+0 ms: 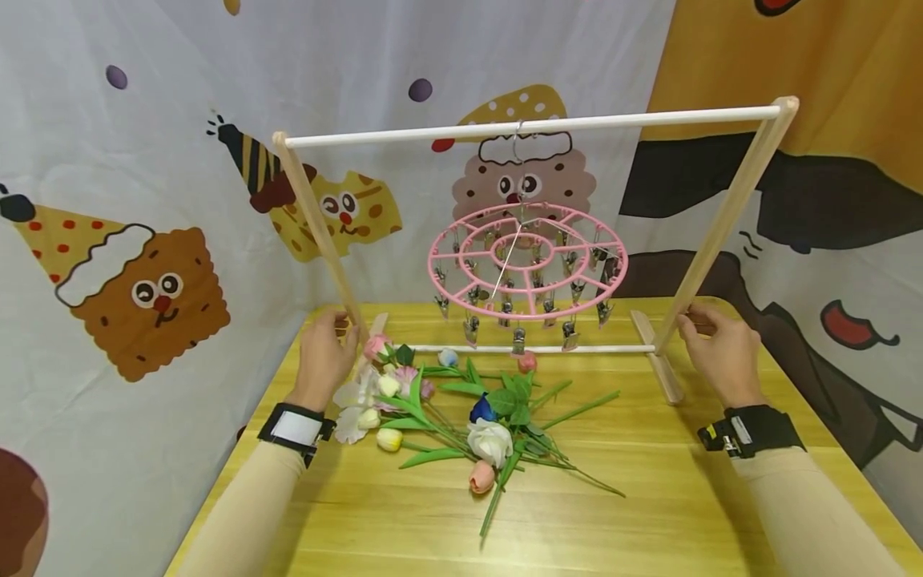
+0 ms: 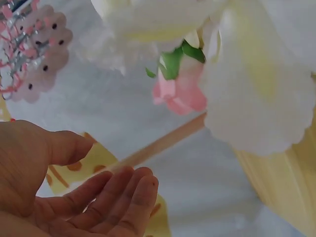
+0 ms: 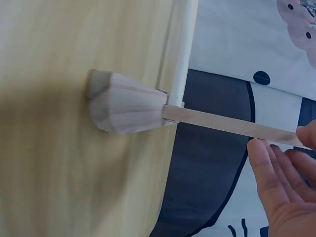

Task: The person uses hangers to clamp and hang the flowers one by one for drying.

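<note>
At the left post (image 1: 315, 220), my left fingers (image 2: 133, 202) part loosely, holding nothing; at the right post (image 1: 735, 208), my right fingers (image 3: 269, 173) look relaxed too, contact unclear. I'd steady the rack (image 1: 404, 135) evenly from both sides. It stands on the surface (image 1: 360, 521); its hanger (image 1: 532, 317) has clips (image 1: 518, 340) gripping no flowers (image 1: 490, 442).
</note>
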### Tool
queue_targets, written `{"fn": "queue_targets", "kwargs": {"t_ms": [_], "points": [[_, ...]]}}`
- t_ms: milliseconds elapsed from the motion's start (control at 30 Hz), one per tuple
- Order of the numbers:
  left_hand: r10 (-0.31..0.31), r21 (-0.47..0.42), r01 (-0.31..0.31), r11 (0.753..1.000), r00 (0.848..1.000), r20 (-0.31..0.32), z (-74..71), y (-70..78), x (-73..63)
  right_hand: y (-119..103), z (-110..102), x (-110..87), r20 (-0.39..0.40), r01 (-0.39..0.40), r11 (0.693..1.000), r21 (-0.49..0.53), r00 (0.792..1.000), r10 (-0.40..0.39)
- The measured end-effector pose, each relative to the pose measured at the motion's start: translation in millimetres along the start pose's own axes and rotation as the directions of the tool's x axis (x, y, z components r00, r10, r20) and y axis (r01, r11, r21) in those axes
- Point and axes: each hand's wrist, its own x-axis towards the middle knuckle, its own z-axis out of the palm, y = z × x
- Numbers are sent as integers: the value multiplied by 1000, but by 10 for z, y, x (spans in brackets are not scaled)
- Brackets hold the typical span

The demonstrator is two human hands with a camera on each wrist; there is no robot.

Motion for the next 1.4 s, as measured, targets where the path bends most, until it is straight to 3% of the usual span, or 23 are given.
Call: {"fn": "queue_targets", "kwargs": {"t_ms": [133, 333, 467, 633, 733, 800, 900, 1000, 1100, 1200, 1400], "points": [[89, 16, -89, 996, 996, -8, -5, 106, -132, 7, -1, -103, 4, -6, 999, -33, 1000, 6], [194, -26, -193, 981, 981, 29, 55, 311, -395, -41, 42, -266, -4, 76, 997, -21, 997, -76], [261, -53, -257, 965, 961, 93, 114, 499, -611, -112, 71, -372, 9, 137, 991, 5, 991, -137], [318, -58, -312, 948, 927, 199, 212, 765, -898, -224, 109, -509, 72, 158, 987, 39, 984, -160], [343, -93, -331, 939, 899, 270, 264, 920, -1065, -315, 141, -578, 103, 174, 983, 55, 979, -178], [360, -131, -336, 933, 872, 332, 294, 1023, -1166, -383, 163, -612, 111, 199, 978, 60, 973, -204], [393, -190, -345, 919, 818, 420, 345, 1167, -1296, -483, 206, -663, 108, 247, 966, 76, 961, -254], [430, -233, -361, 903, 754, 497, 403, 1284, -1415, -558, 261, -732, 100, 304, 950, 69, 946, -309], [451, -235, -389, 891, 705, 547, 473, 1363, -1508, -619, 318, -803, 108, 348, 935, 62, 929, -353], [456, -191, -431, 882, 680, 573, 538, 1416, -1575, -680, 366, -872, 129, 373, 926, 63, 917, -378], [410, -21, -507, 862, 671, 617, 634, 1474, -1673, -786, 459, -985, 180, 415, 903, 116, 885, -430]]}}
